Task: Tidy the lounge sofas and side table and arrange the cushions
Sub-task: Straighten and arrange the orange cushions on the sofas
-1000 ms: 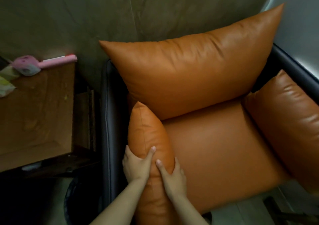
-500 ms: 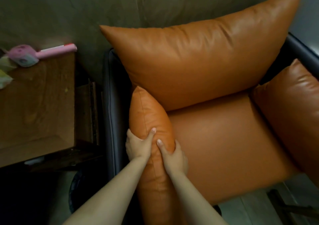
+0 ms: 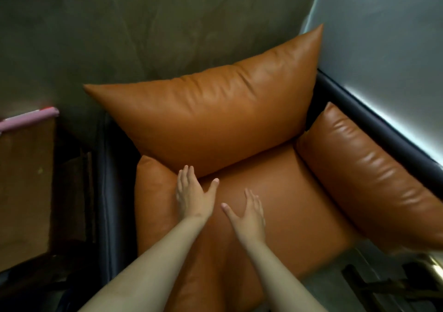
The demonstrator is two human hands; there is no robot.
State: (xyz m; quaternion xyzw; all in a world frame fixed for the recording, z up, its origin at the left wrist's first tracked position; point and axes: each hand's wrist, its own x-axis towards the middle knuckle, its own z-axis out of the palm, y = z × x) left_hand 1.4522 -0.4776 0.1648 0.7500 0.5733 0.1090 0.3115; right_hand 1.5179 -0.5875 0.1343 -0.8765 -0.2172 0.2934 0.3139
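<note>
Wooden side table [image 3: 24, 192] at the far left carries a pink object [image 3: 31, 117], beside the sofa's dark arm [image 3: 106, 192]. Just inside that arm stands the orange left cushion [image 3: 153, 204], the left hand [image 3: 191, 198] laid flat on it, fingers straight, thumb spread. The right hand [image 3: 249, 216] lies likewise flat on the seat cushion [image 3: 299, 216], below the back cushion [image 3: 215, 120]; the right cushion [image 3: 371, 180] leans farther right.

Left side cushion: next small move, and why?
Probably nudge the left side cushion outward against the dark sofa frame with the left hand. It slumps onto the seat cushion, far end under the back cushion; both hands lie flat, right hand on the seat.
</note>
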